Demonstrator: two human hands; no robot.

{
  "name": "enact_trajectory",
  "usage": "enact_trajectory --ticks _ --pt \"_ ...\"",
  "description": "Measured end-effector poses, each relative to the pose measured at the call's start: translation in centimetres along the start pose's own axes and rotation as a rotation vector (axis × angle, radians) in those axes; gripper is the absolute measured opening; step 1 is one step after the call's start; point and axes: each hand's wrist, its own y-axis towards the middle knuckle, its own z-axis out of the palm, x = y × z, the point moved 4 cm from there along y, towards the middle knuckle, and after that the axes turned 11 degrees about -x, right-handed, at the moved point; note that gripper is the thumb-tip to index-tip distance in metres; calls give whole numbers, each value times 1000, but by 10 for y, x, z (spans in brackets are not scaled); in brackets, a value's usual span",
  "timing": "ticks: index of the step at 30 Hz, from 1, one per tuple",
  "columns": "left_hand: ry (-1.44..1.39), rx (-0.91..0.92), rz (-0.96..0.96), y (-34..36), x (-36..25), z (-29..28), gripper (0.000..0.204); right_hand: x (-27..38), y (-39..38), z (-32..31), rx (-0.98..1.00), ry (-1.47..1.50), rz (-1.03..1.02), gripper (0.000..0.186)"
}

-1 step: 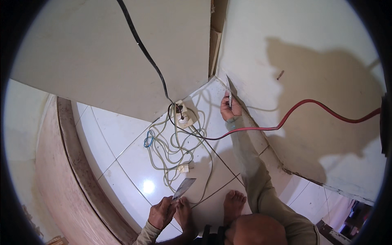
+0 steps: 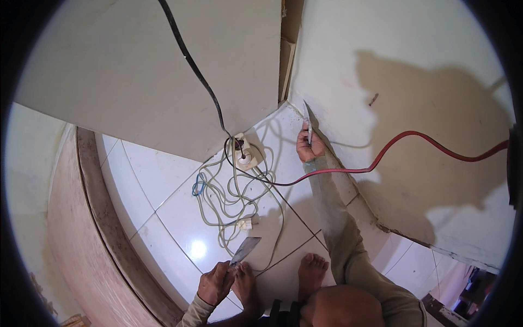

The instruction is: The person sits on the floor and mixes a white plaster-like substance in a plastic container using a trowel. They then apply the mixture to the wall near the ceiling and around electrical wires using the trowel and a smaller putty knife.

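Observation:
My left hand [image 2: 216, 283], low in the picture beside my left foot, is closed round a putty knife [image 2: 246, 249] whose flat grey blade angles up and to the right. Reaching far forward, my right hand [image 2: 310, 144] grips a second putty knife [image 2: 307, 121], seen nearly edge-on. Its whitish blade points away from me at the foot of the white wall [image 2: 338, 71], close to the corner. Whether the blade touches the wall I cannot tell. Dark, rough edging runs along the wall's base beside that hand.
A white socket block [image 2: 246, 155] lies on the tiles with a tangled pale cable [image 2: 218, 204] and plug [image 2: 245, 224]. A black cord [image 2: 188, 57] hangs over a grey panel [image 2: 125, 71]. The red cable [image 2: 403, 136] crosses above my right forearm. A curved pinkish panel [image 2: 90, 234] stands left.
My right hand and its putty knife have shifted slightly toward me and to the right. The left hand has hardly moved.

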Motion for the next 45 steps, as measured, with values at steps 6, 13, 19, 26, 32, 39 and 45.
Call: enact_trajectory --ticks 6,13,19,26,32,39,45 --pt "-18 -27 31 -4 -5 -2 31 11 -56 10 50 -25 15 34" --pt "-35 -20 -45 -14 9 -5 31 15 -147 -6 70 98 131 48" --pt "-39 -28 -62 -15 7 -8 31 -32 -60 -7 155 -171 146 33" --pt "-10 12 -107 -19 10 -5 32 -46 34 5 -44 -137 9 24" --pt "-28 -62 14 -11 2 -4 23 -29 52 4 -92 -113 -110 20" --pt "24 -17 45 -5 -15 -5 25 -26 27 -19 -8 -62 -147 18" --pt "56 14 33 -13 -12 -3 31 -4 10 -29 -51 -39 -143 17"
